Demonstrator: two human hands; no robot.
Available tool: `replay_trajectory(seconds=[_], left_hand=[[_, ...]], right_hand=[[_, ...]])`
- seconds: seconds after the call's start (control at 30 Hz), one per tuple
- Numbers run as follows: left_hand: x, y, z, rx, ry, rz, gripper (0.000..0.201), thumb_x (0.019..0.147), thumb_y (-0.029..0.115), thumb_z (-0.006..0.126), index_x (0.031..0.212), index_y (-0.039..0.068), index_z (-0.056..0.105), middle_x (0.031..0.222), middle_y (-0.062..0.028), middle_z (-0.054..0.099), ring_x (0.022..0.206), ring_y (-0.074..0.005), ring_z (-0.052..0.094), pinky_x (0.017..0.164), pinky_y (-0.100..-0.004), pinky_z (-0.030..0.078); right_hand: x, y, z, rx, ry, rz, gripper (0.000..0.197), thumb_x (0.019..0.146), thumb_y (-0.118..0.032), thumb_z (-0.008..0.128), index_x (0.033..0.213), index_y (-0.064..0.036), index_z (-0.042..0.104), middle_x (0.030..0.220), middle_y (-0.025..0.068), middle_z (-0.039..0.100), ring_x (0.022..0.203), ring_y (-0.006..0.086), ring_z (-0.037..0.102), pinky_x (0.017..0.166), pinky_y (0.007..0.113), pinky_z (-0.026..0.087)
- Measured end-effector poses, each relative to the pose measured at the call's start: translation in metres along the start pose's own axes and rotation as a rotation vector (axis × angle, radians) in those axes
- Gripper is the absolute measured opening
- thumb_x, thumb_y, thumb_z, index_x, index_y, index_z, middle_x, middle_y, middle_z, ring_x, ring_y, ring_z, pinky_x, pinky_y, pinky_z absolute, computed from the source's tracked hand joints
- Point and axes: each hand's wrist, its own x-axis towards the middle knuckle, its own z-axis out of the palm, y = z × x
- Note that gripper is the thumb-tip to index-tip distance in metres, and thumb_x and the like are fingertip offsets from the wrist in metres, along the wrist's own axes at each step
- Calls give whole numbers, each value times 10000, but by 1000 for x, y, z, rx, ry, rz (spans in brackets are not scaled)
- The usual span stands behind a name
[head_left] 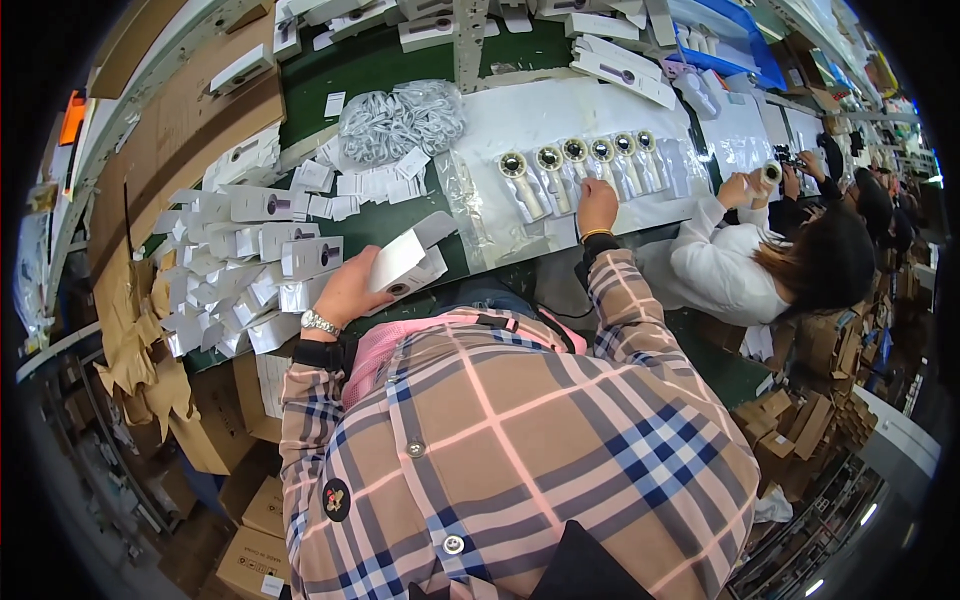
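My left hand [347, 288] grips an opened white carton [405, 262], whose flaps stand up at its far end. Curled fingers of my right hand [598, 208] rest at the lower end of a white handheld device that has a round, dark-centred head, the third in a row; what lies within the fingers is hidden. Several more such devices [520, 185], apparently in clear plastic sleeves, lie side by side on the white sheet [520, 105]. Left of them sits a clear bag of coiled white cables [400, 120]. Small white paper slips [375, 186] are scattered below the bag.
Many open white cartons [240, 265] are heaped at the left, beside brown cardboard [150, 170]. A metal post [468, 45] rises at the back. A blue tray [725, 45] stands far right. A co-worker in white [715, 255] holds a device close on my right.
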Motion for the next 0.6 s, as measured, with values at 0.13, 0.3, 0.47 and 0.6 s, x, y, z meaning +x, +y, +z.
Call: replay_trajectory(seconds=[0.13, 0.3, 0.47, 0.6], left_hand=[[-12, -10, 4, 5, 25, -71, 726, 717, 203, 884, 1309, 54, 492, 1097, -257, 676, 1030, -449, 659, 873, -467, 534], [-26, -13, 12, 13, 81, -48, 716, 701, 207, 893, 1270, 29, 496, 1095, -251, 663, 1050, -453, 637, 885, -505, 525], [-46, -18, 25, -14, 144, -108, 708, 694, 205, 894, 1260, 36, 504, 1101, -237, 662, 1045, -454, 635, 880, -498, 522], [-61, -20, 36, -41, 170, -142, 700, 691, 202, 895, 1252, 38, 509, 1080, -238, 663, 1037, -457, 635, 872, -491, 521]], right_hand=[[8, -32, -8, -61, 41, -152, 144, 919, -148, 670, 965, -49, 763, 904, 170, 713, 895, 389, 672, 800, 483, 530], [8, -125, 35, 347, -245, -242, 175, 924, -200, 708, 961, -41, 771, 892, 154, 735, 836, 339, 702, 752, 427, 548], [-5, -221, 148, 556, -587, 26, 310, 889, -295, 778, 927, 13, 764, 772, 146, 740, 674, 269, 704, 699, 360, 556], [3, -244, 202, 429, -648, 319, 348, 846, -317, 822, 853, 24, 755, 731, 120, 728, 646, 226, 687, 676, 348, 557]])
